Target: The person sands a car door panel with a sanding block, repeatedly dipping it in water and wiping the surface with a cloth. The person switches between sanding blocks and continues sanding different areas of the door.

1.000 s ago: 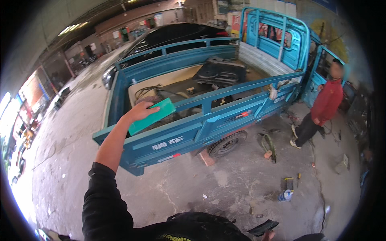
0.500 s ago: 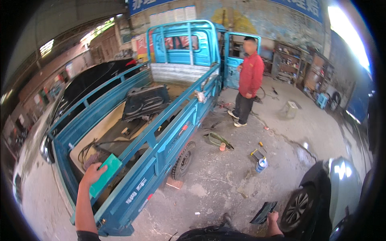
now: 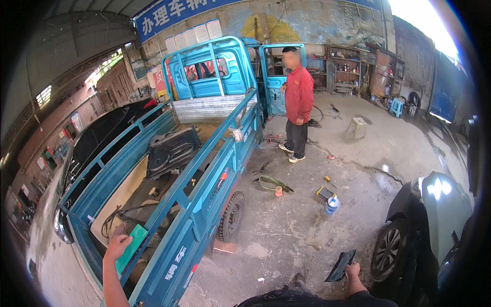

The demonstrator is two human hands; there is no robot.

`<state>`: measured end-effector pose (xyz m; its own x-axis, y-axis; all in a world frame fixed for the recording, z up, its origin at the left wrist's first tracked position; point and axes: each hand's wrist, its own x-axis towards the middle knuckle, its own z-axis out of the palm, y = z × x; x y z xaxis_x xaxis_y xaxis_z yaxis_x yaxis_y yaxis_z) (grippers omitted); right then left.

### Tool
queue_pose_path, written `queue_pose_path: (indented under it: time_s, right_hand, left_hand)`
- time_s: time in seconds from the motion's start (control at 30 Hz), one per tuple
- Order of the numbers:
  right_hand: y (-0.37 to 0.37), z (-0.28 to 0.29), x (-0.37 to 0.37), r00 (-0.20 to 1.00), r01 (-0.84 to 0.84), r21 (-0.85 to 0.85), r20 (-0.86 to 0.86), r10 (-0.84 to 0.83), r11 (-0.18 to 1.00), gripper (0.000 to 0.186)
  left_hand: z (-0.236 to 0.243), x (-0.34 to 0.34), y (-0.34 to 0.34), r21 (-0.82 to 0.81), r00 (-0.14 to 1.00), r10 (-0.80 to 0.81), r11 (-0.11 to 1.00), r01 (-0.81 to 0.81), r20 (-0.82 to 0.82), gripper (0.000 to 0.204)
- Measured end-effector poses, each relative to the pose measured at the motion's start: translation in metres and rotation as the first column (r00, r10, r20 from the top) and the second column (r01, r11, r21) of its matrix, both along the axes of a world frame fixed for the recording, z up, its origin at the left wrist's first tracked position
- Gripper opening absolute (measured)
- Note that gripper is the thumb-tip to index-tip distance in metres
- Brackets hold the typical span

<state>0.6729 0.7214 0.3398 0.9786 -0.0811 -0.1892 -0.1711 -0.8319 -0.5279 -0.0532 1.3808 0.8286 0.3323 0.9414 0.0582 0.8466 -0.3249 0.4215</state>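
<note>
My left hand [image 3: 118,246] is closed on a flat green rectangular box [image 3: 134,242], held upright at the side rail of a blue cargo truck [image 3: 190,217]. Whether the box touches the rail I cannot tell. Low on the right, my right hand [image 3: 353,269] grips the edge of a thin dark flat piece [image 3: 339,266], hanging above the concrete floor. What this piece is does not show. Inside the truck bed lie a large black moulded panel [image 3: 173,151] and a coil of dark cable [image 3: 108,224], the cable just beyond my left hand.
A person in a red jacket [image 3: 299,94] stands by the open cab door. On the floor are a blue-and-white can [image 3: 332,205], a green strap [image 3: 271,182] and a stool [image 3: 356,127]. A car [image 3: 434,220] stands close on my right; another car [image 3: 97,133] is beyond the truck.
The view has tilted up and shifted right. The green box has turned and shows a narrower face. Both hands keep hold of their things.
</note>
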Motion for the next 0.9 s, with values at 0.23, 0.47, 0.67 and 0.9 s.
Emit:
queue_pose_path:
  time_s: [0.23,0.47,0.67,0.9]
  right_hand:
    - [0.000,0.016,0.024,1.000,-0.029,-0.026,-0.008,0.028,0.999,0.022]
    - [-0.014,-0.029,0.076,0.998,-0.032,0.006,-0.054,0.032,0.999,0.031]
    - [-0.022,-0.019,0.113,0.998,-0.053,0.134,-0.021,0.057,0.989,0.038]
    - [-0.028,0.035,0.150,0.963,0.183,0.098,-0.220,-0.159,0.978,0.039]
  left_hand:
    - [-0.002,0.009,-0.003,0.114,0.997,0.062,0.992,-0.057,-0.039,0.043]
    - [0.013,0.045,-0.002,0.500,0.994,0.108,0.860,-0.102,0.017,0.041]
    - [0.001,0.153,-0.018,0.721,0.958,0.088,0.641,-0.265,0.274,0.027]
    - [-0.097,0.279,-0.074,0.714,0.978,0.101,0.697,0.063,-0.185,0.017]
